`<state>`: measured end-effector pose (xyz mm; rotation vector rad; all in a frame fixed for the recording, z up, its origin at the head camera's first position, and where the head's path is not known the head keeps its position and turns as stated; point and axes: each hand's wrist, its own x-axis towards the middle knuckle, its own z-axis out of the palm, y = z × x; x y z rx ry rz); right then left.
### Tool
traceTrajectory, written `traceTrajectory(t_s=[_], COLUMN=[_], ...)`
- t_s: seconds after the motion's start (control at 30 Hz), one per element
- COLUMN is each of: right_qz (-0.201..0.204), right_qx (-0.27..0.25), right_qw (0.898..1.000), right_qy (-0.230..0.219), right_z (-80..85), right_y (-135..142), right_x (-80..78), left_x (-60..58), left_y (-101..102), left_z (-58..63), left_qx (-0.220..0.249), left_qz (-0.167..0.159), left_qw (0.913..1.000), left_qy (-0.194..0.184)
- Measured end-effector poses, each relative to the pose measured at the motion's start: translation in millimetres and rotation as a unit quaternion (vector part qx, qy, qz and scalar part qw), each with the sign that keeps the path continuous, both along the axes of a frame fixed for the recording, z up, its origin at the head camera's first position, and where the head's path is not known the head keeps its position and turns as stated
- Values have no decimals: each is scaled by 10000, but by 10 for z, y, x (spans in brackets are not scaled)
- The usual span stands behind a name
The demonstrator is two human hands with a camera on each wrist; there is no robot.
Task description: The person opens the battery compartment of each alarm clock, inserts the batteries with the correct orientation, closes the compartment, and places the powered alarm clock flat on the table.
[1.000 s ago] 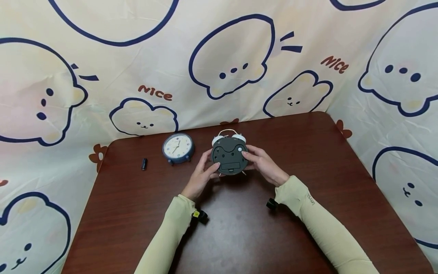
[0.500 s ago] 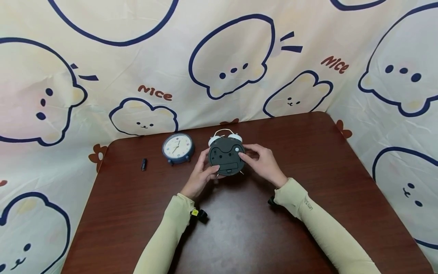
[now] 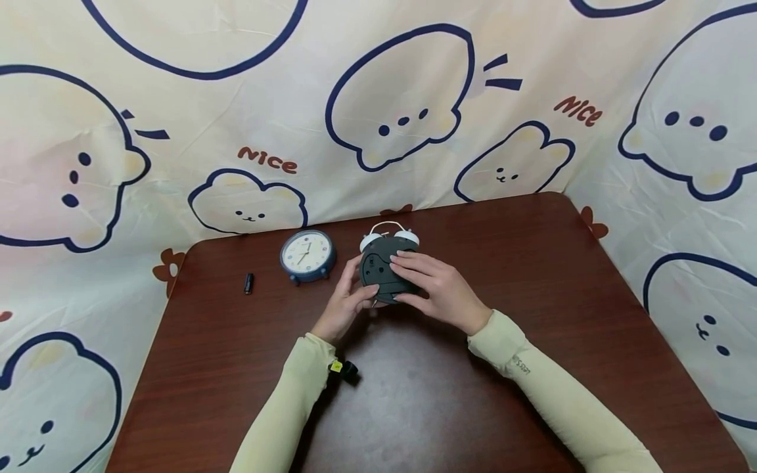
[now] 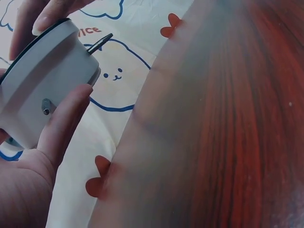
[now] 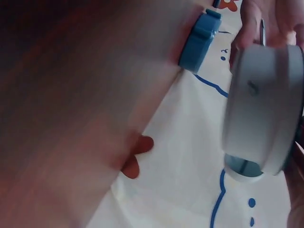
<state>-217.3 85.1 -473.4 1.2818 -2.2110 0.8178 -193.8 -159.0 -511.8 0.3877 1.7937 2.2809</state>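
Note:
A twin-bell alarm clock [image 3: 377, 264] is held up over the table, its dark back toward the head camera. White bells and a pale handle top it. My left hand [image 3: 342, 303] grips its left side, thumb on the lower back. My right hand [image 3: 445, 290] lays its extended fingers across the right half of the back, thumb at the lower edge near the battery cover, which it partly hides. In the left wrist view the clock's white side [image 4: 52, 76] shows two metal feet. The right wrist view shows the white casing [image 5: 259, 104] and one bell beneath.
A round blue clock [image 3: 307, 255] with a white dial stands at the back left of the brown table [image 3: 414, 407]. Left of it lies a small black cylinder [image 3: 248, 284], like a battery. A printed cloth [image 3: 378, 177] hangs behind the table's far edge.
My right hand has left the clock's right edge and moved left over its back, covering the white knob. The clock shifted slightly left earlier. My left hand keeps its grip.

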Motion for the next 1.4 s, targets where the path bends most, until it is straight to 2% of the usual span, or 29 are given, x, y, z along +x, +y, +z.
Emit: traceTrajectory(t_s=[0.3, 0.57, 0.93, 1.27, 1.4], right_qz=[-124, -279, -424, -456, -326], right_qx=[743, 1433, 1812, 1886, 1774], right_qw=[9971, 9872, 9773, 9721, 9720], right_qy=[62, 649, 1013, 1322, 1504], right_z=[108, 178, 132, 110, 92], right_y=[4, 0, -33, -24, -14], right_x=[-23, -12, 9, -7, -13], left_x=[10, 4, 9, -3, -2], left_y=[7, 12, 27, 38, 37], left_z=[-7, -26, -26, -31, -34], left_qx=[-141, -62, -101, -40, -76], left_qz=[-39, -87, 36, 52, 47], left_qw=[9999, 9999, 9997, 9999, 9999], left_qy=[20, -43, -225, -154, -143])
